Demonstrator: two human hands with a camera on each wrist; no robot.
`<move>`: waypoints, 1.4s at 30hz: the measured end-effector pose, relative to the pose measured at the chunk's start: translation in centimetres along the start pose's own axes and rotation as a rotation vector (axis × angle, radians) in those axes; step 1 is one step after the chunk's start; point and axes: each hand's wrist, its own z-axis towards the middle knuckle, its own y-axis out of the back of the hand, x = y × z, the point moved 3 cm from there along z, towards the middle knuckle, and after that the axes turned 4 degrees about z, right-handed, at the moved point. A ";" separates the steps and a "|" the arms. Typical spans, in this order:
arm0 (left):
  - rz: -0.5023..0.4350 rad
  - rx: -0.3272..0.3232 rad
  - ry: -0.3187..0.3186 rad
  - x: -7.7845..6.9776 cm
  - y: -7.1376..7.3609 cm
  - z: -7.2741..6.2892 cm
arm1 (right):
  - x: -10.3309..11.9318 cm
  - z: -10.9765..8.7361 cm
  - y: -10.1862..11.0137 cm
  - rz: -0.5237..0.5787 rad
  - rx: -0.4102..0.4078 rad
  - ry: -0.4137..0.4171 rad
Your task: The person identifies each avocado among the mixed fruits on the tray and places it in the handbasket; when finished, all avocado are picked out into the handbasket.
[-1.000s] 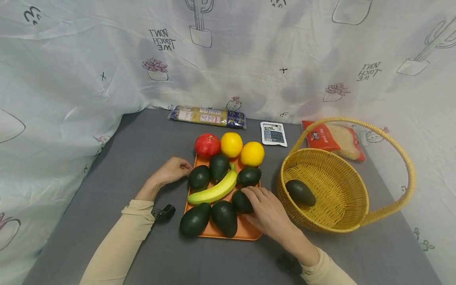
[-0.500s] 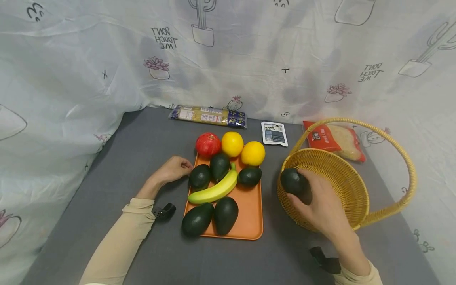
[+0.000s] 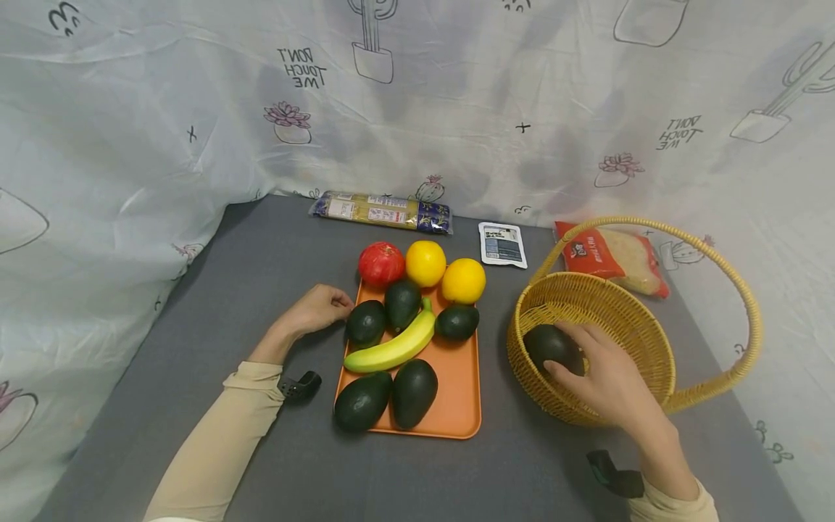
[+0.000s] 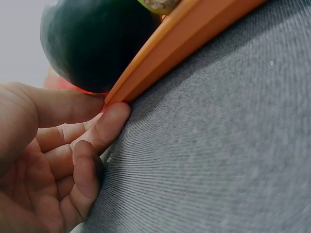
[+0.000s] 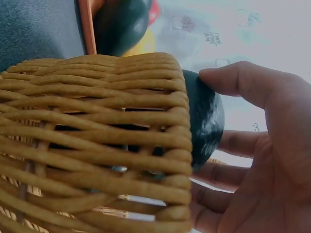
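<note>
In the head view, my right hand [image 3: 609, 373] reaches into the yellow wicker basket [image 3: 590, 290] and grips a dark green avocado [image 3: 551, 348]. The right wrist view has this avocado [image 5: 206, 119] between thumb and fingers, just past the woven rim. The other avocado inside the basket is hidden from the head view. My left hand [image 3: 318, 310] stays at the left edge of the orange tray [image 3: 457, 391]; up close, thumb and index finger pinch its rim [image 4: 146, 65]. On the tray lie several avocados [image 3: 414, 394] and a banana [image 3: 394, 348].
A red pomegranate [image 3: 381, 264] and two yellow round fruits [image 3: 425, 263] sit at the tray's far end. Behind are a noodle packet [image 3: 381, 212], a white flat pack [image 3: 502, 245] and a red bag [image 3: 590, 254] beyond the basket. The basket's tall handle [image 3: 750, 312] arches over its right side.
My right hand has picked up an avocado from the tray's right side, carried it right, and lowered it into the basket. The left hand has kept its place.
</note>
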 end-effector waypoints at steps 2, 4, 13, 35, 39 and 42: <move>-0.001 0.000 0.002 0.0 0.0 0.0 | 0.0 0.1 0.1 -0.006 0.018 -0.012; -0.002 0.000 0.003 0.0 0.0 0.0 | 0.2 0.3 0.1 -0.013 0.029 -0.030; -0.001 0.000 0.002 0.2 -0.1 0.0 | 0.6 1.2 -0.9 -0.037 0.001 -0.095; 0.007 -0.008 -0.013 0.0 0.1 0.2 | -0.2 1.6 -2.4 -0.056 0.069 0.010; 0.007 -0.008 -0.015 0.0 0.1 0.2 | 0.3 1.4 -2.1 -0.059 0.064 -0.032; 0.010 -0.007 -0.015 0.1 0.1 0.2 | 1.4 1.4 -1.9 -0.048 -0.017 0.002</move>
